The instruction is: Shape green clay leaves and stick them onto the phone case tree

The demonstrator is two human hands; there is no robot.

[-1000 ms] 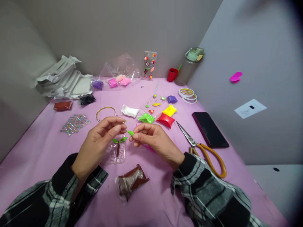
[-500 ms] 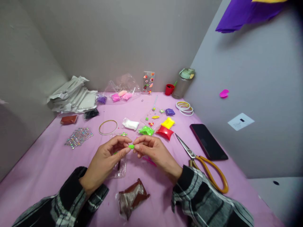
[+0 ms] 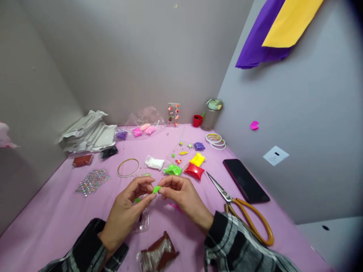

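A small bright green piece of clay (image 3: 156,189) is pinched between the fingertips of both hands above the table. My left hand (image 3: 127,204) grips its left end with thumb and fingers. From the other side, my right hand (image 3: 183,194) holds the right end the same way. Partly hidden under my left hand lies a clear plastic case (image 3: 144,223) with green and dark pieces on it. Just beyond the hands rests a green clay packet (image 3: 172,169). Nearer me is a brown clay packet (image 3: 159,254) in clear wrap.
Large scissors (image 3: 227,196) and a phone (image 3: 246,180) lie at right. White, red (image 3: 194,171) and yellow packets sit behind the hands. A bangle (image 3: 128,167) and a gem sheet (image 3: 93,182) are at left. A red cup (image 3: 197,121) and a bottle (image 3: 210,116) stand at the back.
The view has tilted up, so the table contents appear lower. The green piece, still between both hands, now looks flatter and is tilted, its right end higher.
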